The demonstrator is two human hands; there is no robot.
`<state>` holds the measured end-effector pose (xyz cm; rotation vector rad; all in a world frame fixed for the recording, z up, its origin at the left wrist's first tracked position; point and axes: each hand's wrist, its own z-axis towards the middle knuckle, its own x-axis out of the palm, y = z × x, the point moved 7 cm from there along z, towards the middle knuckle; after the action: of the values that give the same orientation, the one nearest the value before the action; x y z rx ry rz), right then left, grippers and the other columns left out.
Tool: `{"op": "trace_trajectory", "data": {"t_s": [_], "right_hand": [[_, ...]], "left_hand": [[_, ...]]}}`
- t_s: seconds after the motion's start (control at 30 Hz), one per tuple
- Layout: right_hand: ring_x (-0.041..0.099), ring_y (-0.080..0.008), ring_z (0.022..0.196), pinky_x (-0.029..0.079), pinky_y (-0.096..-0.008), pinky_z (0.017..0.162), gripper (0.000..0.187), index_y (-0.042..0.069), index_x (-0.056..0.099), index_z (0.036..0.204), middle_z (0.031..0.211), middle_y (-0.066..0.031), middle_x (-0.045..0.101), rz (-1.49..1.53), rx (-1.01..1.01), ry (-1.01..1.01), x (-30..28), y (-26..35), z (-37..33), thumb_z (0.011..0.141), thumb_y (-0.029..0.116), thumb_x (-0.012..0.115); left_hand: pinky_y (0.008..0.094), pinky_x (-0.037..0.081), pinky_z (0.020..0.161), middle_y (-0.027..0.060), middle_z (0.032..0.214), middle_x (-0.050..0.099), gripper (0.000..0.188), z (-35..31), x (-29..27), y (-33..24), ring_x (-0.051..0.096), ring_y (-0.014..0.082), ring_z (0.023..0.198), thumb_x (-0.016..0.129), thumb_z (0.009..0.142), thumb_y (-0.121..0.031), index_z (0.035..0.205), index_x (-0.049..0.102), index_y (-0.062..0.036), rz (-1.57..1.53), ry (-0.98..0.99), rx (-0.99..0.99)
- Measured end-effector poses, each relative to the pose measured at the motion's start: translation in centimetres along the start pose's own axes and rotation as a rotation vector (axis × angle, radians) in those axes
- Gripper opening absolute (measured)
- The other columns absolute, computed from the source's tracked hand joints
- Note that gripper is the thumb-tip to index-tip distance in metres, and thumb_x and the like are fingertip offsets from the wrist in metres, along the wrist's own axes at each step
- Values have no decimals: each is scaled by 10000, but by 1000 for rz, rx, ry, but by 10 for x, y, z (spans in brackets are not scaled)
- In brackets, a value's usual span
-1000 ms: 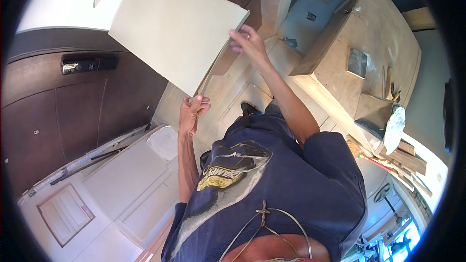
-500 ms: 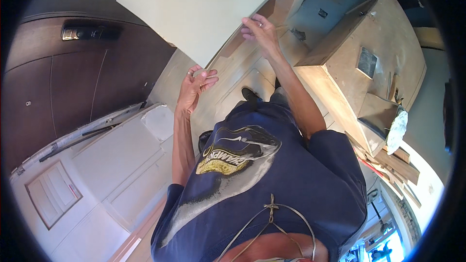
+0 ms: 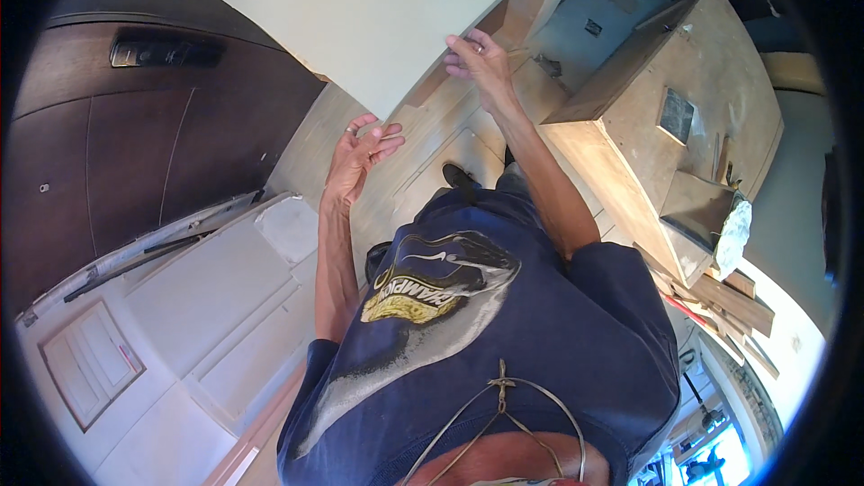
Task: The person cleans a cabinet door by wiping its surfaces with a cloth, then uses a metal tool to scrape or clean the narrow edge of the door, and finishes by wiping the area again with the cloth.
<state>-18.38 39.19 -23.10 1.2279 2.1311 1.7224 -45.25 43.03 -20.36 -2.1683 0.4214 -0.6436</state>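
Observation:
A large pale cream panel (image 3: 369, 22) with straight edges stretches out in front of me at the top of the view; its near corner points toward me. My right hand (image 3: 480, 65) grips its right edge, thumb on the upper face and the other fingers curled beneath. Just under the near corner is my left hand (image 3: 358, 162), palm turned up and fingers apart. One of its fingertips meets the panel's edge, or nearly so; whether it bears weight I cannot tell. The panel's far end runs out of view.
A wooden box-like cabinet (image 3: 621, 139) stands to the right, with wood offcuts (image 3: 733, 301) below it. Dark brown panelling (image 3: 126, 144) and a white panelled door-like surface (image 3: 216, 306) lie to the left. My shoe (image 3: 461, 175) is on the light wooden floor (image 3: 423, 148).
The panel has shifted very slightly up and right in the view. My left hand has moved a little to the left, and my right hand keeps its grip on the edge.

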Motion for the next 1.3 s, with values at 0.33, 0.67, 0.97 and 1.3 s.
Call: {"op": "trace_trajectory", "data": {"t_s": [0.33, 0.67, 0.97, 1.3], "right_hand": [[623, -213, 1094, 538, -364, 900, 679, -45, 427, 1426, 1216, -139, 617, 94, -101, -100, 5, -13, -7, 967, 386, 679], [503, -276, 1259, 412, -394, 1057, 658, -24, 433, 1384, 1381, -171, 493, 401, -425, -429, -12, -4, 114, 1065, 542, 328], [532, -251, 1134, 402, -384, 1041, 604, 3, 446, 1426, 1254, -145, 523, 275, -484, -655, -46, 26, 136, 1092, 487, 308], [408, -341, 1396, 282, -398, 1180, 648, -47, 433, 1445, 1460, -232, 457, 115, -509, -862, -14, 23, 71, 1092, 473, 278]], "left_hand": [[415, 516, 1012, 290, 1266, 623, 462, 3, -8, 3, 689, 307, 1082, 678, 982, -231, 1302, 403, -41, 61, -23, 17], [331, 491, 963, 144, 1187, 638, 353, -7, -25, -46, 628, 207, 1094, 626, 1003, -194, 1281, 509, -10, 464, -169, 263], [347, 485, 972, 165, 1276, 600, 255, 33, 20, -140, 605, 245, 1143, 557, 1030, -97, 1257, 564, 18, 797, -180, 827], [475, 414, 1090, 262, 1371, 565, 255, 196, 172, -168, 545, 420, 1264, 570, 968, -68, 1196, 624, 33, 1430, 335, 1289]]}}
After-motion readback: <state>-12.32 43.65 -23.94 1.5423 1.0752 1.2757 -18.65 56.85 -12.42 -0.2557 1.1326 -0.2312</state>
